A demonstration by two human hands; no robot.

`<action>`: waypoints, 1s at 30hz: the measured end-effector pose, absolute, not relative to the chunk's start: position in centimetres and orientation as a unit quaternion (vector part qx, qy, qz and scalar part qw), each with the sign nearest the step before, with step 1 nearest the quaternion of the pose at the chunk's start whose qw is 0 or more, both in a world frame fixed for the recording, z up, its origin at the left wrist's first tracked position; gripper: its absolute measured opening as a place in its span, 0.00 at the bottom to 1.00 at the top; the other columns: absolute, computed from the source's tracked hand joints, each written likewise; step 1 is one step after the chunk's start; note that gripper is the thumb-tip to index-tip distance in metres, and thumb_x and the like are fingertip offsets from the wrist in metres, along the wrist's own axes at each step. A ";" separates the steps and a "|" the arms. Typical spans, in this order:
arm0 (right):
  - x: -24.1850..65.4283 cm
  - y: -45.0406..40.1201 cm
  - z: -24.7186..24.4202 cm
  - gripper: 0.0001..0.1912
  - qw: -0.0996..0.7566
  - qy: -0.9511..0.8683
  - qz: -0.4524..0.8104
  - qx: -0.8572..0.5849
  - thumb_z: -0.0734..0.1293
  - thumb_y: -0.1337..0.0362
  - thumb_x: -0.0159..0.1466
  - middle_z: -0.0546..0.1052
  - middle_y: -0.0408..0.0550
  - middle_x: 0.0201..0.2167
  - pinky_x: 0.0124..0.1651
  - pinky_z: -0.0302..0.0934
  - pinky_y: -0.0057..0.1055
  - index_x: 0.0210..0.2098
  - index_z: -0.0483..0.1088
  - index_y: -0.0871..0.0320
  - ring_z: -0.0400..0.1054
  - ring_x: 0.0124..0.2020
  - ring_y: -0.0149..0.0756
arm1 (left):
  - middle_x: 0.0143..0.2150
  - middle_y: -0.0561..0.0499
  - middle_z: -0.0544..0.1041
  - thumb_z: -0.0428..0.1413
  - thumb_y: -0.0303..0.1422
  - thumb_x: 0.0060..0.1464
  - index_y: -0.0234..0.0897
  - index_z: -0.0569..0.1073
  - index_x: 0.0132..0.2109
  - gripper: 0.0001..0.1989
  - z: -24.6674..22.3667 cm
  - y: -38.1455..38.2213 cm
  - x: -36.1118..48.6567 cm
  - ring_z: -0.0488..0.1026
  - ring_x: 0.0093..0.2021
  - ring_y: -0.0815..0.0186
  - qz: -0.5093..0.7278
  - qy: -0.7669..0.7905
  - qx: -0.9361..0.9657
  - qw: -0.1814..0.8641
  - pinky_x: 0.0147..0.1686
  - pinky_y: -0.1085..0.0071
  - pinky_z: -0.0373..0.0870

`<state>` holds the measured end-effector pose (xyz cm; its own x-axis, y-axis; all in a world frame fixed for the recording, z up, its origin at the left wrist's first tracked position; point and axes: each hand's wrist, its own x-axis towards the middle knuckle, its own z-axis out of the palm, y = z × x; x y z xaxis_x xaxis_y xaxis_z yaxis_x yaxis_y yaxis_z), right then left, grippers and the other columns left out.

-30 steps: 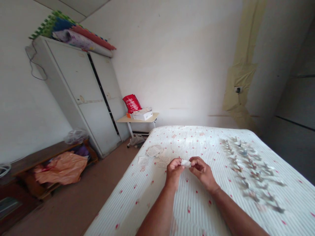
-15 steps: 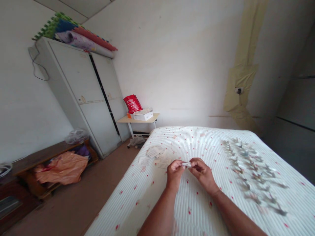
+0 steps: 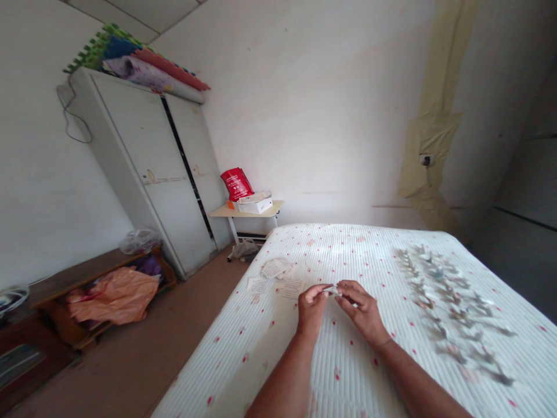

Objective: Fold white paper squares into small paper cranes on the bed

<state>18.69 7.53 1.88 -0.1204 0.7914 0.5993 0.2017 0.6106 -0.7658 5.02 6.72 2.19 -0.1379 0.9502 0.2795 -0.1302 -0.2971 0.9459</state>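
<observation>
Between my two hands is a small folded piece of white paper [image 3: 332,289], held above the bed. My left hand [image 3: 312,307] pinches its left end between thumb and fingers. Its right end is gripped by the closed fingertips of my right hand [image 3: 362,310]. Fingers hide part of the paper, so its exact folds are unclear. Just left of my left hand lie several loose printed paper sheets [image 3: 290,288]. To the right of my right hand, rows of small folded paper figures [image 3: 455,313] stand on the bedspread; they look blurred.
A white bedspread [image 3: 357,377] with red dots covers the bed under my hands. Beyond its far left corner, a small table [image 3: 221,211] carries a red bag [image 3: 236,183] and a white box [image 3: 257,205]. Left stand a grey cabinet [image 3: 152,174] and a low wooden bench [image 3: 65,276].
The folded paper has changed shape slightly, looking less flat and straight between my fingertips. Both hands keep their grip. The whole view has shifted a little.
</observation>
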 end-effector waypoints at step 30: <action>18.8 7.5 1.3 0.10 0.547 -0.748 0.173 -0.332 0.60 0.64 0.60 0.66 0.53 0.45 0.41 0.63 0.32 0.37 0.72 0.55 0.66 0.40 0.36 | 0.39 0.43 0.77 0.54 0.32 0.47 0.31 0.76 0.39 0.13 2.5 6.4 4.9 0.72 0.42 0.59 0.595 0.397 0.526 0.460 0.45 0.66 0.66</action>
<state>18.84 7.54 1.28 -0.1805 0.6872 0.7037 0.3076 0.7190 -0.6232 4.90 6.36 2.52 -0.0245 0.9653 0.2601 -0.1301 -0.2610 0.9565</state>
